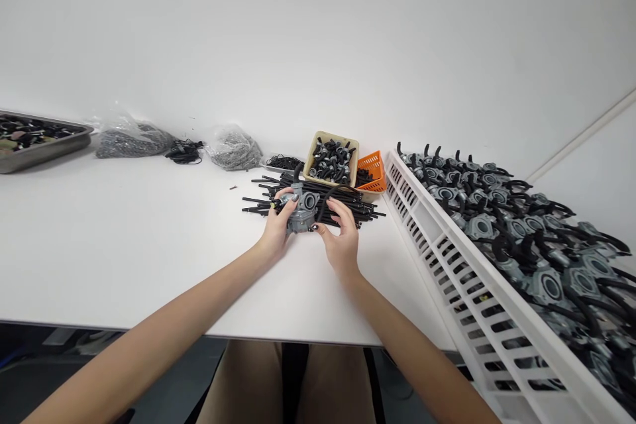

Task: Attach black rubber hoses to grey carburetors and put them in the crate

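A grey metal carburetor (302, 217) is held just above the white table, with a short black rubber elbow (298, 173) standing up from its top. My left hand (279, 228) wraps around its left side, thumb across the front of the body. On the other side, my right hand (342, 232) has its thumb against the lower right of the carburetor and its fingers curved beside a thin black hose (322, 204). Whether those fingers press on the hose is hard to see. Behind both hands lies a pile of black rubber hoses (365, 212).
A white slotted crate (437, 245) full of carburetors stands at the right. Farther back are a cream basket (356, 165) of black-and-metal parts, an orange basket (381, 172), plastic bags (236, 148) of small parts and black rings (185, 151). A metal tray (59, 144) sits far left.
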The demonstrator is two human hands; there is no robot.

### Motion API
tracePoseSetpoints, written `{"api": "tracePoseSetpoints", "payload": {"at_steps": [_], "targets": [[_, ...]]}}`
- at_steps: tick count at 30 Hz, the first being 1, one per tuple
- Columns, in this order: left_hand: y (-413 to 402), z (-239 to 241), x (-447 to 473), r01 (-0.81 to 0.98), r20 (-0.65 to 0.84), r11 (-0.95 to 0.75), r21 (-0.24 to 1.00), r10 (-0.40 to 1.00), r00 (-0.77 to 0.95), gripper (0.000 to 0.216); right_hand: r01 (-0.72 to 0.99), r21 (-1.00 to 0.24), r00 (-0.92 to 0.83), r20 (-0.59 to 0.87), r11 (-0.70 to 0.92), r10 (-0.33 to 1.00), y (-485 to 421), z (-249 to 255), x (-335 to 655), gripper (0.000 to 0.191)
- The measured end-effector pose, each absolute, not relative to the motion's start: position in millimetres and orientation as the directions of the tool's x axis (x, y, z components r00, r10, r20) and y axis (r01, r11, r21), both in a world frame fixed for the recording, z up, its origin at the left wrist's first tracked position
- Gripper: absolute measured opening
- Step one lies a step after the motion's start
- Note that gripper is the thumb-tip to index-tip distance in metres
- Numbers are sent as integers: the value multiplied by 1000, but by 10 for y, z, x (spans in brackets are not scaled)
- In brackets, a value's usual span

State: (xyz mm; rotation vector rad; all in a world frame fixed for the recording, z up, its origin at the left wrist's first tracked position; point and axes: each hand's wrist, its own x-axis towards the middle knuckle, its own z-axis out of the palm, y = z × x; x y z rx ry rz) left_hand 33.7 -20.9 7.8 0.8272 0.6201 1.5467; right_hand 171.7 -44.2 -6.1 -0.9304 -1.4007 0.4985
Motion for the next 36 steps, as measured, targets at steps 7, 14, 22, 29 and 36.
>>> {"api": "tracePoseSetpoints", "payload": {"at_steps": [7,14,22,29,36], "targets": [[-248,136,320,-640,89,-51,767,996,27,46,77,-811,15,582,580,813,-406,-78,1754,37],[-262,176,301,-685,-41,166,710,980,195,51,-161,-861,-115,501,482,858,-428,-19,1737,65],[-269,112,265,-593,-282,512,621,853,440,41,-191,-881,-318,473,433,822,-495,63,1784,114],[-253,80,254,-552,-285,544,632,826,487,39,-265,-907,-355,407,327,842,-484,97,1806,128],[-226,109,255,-598,-196,409,689,900,390,34,-228,-911,-208,391,345,896,-302,-32,1904,119]]}}
